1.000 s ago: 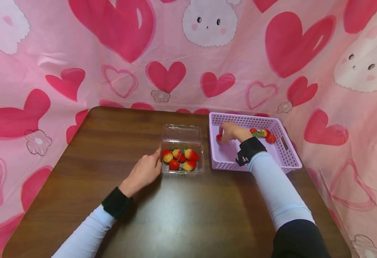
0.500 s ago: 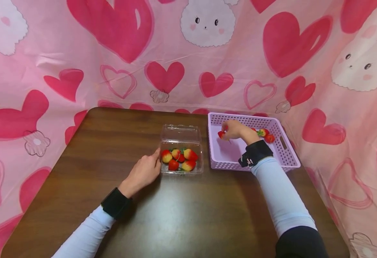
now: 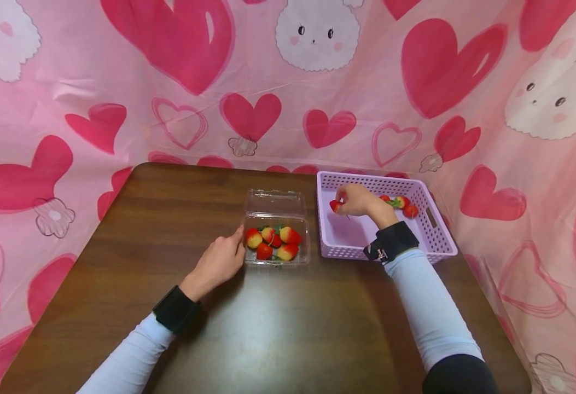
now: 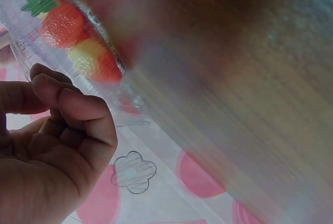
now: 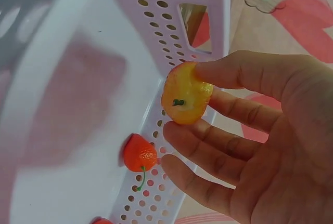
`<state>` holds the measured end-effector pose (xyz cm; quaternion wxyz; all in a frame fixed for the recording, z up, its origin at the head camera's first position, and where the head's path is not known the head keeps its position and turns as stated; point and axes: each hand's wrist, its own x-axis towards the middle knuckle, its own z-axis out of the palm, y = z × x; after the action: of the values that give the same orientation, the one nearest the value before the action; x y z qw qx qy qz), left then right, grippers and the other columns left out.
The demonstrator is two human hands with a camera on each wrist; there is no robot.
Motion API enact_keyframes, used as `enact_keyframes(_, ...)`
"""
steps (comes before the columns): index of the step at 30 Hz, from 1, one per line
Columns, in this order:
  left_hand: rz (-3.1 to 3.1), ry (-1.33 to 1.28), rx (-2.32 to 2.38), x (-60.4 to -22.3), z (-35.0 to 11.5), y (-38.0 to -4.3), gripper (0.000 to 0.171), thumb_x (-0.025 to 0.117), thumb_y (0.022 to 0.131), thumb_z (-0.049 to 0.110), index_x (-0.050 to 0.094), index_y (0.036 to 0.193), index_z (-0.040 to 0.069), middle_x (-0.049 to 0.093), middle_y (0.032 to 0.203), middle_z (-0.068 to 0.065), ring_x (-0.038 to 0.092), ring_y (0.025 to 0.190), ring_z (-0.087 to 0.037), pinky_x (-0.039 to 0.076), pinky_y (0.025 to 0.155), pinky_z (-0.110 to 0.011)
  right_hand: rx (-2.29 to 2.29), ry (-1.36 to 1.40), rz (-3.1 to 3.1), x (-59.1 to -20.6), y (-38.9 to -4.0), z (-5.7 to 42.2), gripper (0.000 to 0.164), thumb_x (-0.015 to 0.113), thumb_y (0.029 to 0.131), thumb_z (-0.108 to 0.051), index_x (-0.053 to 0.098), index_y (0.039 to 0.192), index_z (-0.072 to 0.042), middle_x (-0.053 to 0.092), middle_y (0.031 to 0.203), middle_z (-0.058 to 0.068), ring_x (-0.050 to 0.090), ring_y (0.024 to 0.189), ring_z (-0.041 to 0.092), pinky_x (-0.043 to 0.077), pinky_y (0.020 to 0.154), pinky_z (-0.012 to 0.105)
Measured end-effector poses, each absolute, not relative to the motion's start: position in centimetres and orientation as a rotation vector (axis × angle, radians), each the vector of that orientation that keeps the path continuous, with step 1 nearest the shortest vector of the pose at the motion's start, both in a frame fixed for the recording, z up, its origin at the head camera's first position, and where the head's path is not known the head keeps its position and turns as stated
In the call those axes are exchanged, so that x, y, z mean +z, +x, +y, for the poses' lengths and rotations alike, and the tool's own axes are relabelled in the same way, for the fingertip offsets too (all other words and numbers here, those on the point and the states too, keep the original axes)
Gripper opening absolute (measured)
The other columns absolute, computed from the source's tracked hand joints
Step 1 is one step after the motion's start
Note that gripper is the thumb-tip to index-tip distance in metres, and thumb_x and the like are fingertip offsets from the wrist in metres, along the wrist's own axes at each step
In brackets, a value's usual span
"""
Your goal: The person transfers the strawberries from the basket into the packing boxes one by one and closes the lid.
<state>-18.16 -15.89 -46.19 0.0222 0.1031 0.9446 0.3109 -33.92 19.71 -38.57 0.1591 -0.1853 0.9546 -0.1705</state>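
Head view: relaxed left hand (image 3: pixel 220 258) touched the clear box (image 3: pixel 276 218), apparently steadying it; right hand (image 3: pixel 360 200) pinched a strawberry (image 3: pixel 335 206), seemingly for control.

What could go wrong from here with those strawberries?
The right-hand grip pinches a rounded, shiny strawberry between thumb and fingers, so it might slip and drop into the basket. The left-hand grip sits right at the side of the clear box, so a stray nudge could shift it. Strawberries already cover much of its floor, so another might perch unsteadily.
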Motion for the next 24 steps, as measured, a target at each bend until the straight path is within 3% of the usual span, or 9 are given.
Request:
enact_keyframes(17,2.906,0.327,0.976,-46.7,-15.9,-18.0,0.058,0.06,0.103,0.011,0.044,0.155,-0.009,0.049,0.061,-0.004,0.042,0.044,-0.02,0.04,0.043,-0.029,-0.597,-0.555,2.75,-39.0,-32.0,19.4,0.028,0.078,0.089,-0.016,0.069,0.113,-0.003,0.07,0.103,0.013,0.064,0.086,0.029,0.057,0.077,0.043)
enact_keyframes(24,2.908,0.328,0.98,-46.4,-16.0,-18.4,0.058,0.06,0.104,0.011,0.043,0.155,-0.009,0.05,0.062,-0.004,0.043,0.045,-0.02,0.041,0.044,-0.029,-0.626,-0.602,2.767,-38.4,-31.8,19.2,0.028,0.078,0.089,-0.017,0.07,0.112,-0.002,0.071,0.103,0.014,0.065,0.087,0.029,0.057,0.081,0.045)
